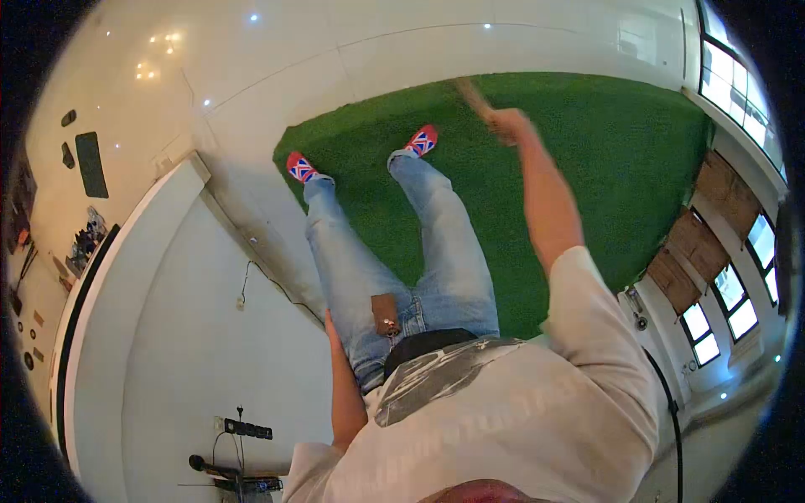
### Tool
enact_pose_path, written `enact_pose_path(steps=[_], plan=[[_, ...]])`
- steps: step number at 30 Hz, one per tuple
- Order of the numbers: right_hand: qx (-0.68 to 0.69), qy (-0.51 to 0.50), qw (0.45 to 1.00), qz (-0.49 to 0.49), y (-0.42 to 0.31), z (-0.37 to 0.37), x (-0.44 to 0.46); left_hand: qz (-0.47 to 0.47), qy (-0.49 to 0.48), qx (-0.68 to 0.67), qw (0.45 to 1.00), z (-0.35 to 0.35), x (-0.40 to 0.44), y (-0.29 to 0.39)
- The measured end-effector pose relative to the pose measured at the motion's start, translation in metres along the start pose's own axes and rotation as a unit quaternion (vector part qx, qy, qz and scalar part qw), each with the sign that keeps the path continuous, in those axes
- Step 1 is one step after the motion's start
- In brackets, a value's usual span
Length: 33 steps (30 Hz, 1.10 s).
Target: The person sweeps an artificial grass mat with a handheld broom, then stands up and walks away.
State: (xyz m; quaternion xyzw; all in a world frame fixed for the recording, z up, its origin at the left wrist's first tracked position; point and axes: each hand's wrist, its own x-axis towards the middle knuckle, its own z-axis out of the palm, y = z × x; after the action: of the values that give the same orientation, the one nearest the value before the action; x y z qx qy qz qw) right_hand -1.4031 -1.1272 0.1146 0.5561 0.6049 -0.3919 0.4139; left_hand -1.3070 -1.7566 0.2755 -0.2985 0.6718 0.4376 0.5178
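Observation:
My right arm reaches out over the green carpet, and my right hand is closed around one end of a brown stick, which is smeared by motion. Down by my left thigh hangs my left hand; only a narrow edge of it shows, so its fingers cannot be made out. A brown leather tag hangs at the waist of my jeans. Both feet, in red and blue patterned socks, are on the carpet.
A white curved partition runs along the left, with a cable beside my left leg. A black power strip is at the lower left. Brown panels and windows line the right side. A dark mat lies far left.

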Motion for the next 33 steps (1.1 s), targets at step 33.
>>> enact_pose_path(steps=[33], plan=[[0.054,-0.003,0.997,0.056,0.210,-0.346,0.083,-0.015,-0.052,0.092,0.994,0.278,0.064,0.112]])
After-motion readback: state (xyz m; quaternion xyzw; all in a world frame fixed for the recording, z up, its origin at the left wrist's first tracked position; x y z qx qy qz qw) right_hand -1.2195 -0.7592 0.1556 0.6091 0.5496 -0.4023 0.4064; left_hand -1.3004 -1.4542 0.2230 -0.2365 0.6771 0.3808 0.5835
